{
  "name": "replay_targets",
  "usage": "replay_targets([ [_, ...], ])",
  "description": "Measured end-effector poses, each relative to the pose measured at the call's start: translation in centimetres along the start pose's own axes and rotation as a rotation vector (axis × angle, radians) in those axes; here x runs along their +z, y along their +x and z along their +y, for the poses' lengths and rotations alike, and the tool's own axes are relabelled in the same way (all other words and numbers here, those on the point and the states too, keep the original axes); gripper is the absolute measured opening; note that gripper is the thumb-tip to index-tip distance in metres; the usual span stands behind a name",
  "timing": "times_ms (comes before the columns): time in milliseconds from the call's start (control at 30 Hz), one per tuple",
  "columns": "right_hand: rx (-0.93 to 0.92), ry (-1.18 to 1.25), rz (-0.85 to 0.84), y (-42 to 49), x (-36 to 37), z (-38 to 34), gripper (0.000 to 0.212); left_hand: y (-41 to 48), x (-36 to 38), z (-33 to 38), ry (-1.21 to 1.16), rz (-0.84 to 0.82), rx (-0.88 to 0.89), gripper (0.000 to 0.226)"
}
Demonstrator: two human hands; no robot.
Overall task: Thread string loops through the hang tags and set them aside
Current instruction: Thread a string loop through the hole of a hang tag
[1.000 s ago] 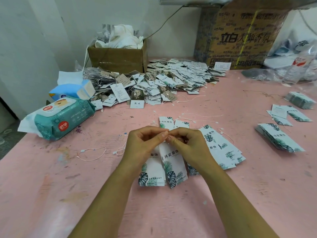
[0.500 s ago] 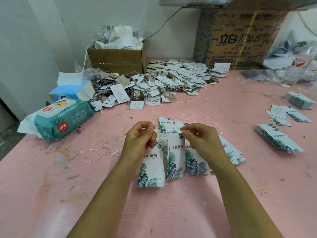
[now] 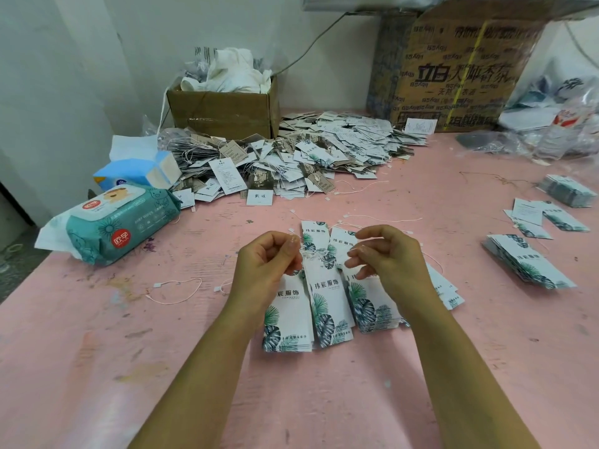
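Centre frame: left hand [image 3: 262, 267] fingers pinch string [image 3: 311, 254] over hang tags [image 3: 327, 299]; right hand [image 3: 392, 260] fingers curl loosely, grip unclear. Wipes pack [image 3: 123, 225] at left.

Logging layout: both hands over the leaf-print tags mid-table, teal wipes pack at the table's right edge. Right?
Wrong side: the head view shows the teal wipes pack at the table's left edge. The left hand and right hand are over the leaf-print tags mid-table.
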State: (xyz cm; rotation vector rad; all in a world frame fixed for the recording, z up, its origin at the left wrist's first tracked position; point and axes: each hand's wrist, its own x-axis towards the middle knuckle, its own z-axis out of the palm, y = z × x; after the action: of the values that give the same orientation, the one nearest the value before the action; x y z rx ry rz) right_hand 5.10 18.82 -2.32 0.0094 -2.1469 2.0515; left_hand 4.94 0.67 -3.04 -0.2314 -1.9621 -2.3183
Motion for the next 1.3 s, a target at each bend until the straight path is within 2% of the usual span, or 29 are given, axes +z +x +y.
replay_targets([
  [200, -0.038, 0.083, -0.050, -0.3, 0.4, -0.5, 0.017, -0.2, 0.4, 0.2, 0.049, -0.010, 0.044, 0.014],
  [467, -0.082, 0.154, -0.145, -0.7, 1.1, -0.7, 0.020, -0.4, 0.6, 0.3, 0.082, -0.072, 0.061, 0.014],
  [600, -0.110, 0.114, -0.171, -0.8, 1.5, -0.6, 0.022, -0.6, 0.7, 0.4, 0.168, -0.125, 0.076, 0.017],
  [833, -0.119, -0.004, -0.221, -1.0, 1.9, -0.4, 0.021, -1.1, 1.0, 0.1, 0.506, -0.174, 0.219, 0.024],
  [1300, -0.139, -0.010, -0.242, -0.9, 1.8, -0.4, 0.018, -1.0, 0.8, 0.1, 0.587, -0.193, 0.241, 0.019],
])
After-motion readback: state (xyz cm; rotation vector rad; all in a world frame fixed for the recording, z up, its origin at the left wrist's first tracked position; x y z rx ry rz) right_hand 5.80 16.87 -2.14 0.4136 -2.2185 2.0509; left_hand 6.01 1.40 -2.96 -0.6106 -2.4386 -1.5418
